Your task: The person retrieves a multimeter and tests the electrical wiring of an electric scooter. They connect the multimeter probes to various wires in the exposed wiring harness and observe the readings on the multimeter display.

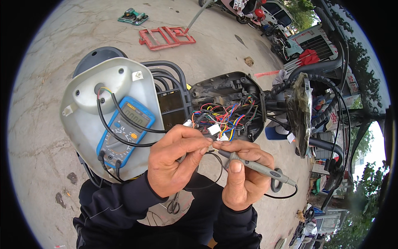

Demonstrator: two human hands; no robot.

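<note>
My right hand (248, 172) is closed around a grey test probe (262, 168), whose dark tip end points left toward my other fingertips. Thumb and fingers of my left hand (176, 159) are pinched together right at that tip; what they hold is too small to make out. Just beyond both hands lies a tangle of coloured wires (232, 118) with a white connector (214, 129), inside an opened black scooter body (248, 85). To the left, a blue multimeter (140, 108) with leads plugged in rests on a pale plastic cover (74, 112).
Thick black cables (108, 126) run from the cover toward my left hand. Scissors (174, 205) lie on the ground below. A red metal frame (166, 38) and a green power tool (132, 16) sit farther off. Handlebar tubes and a clear-wrapped panel (300, 116) stand at right.
</note>
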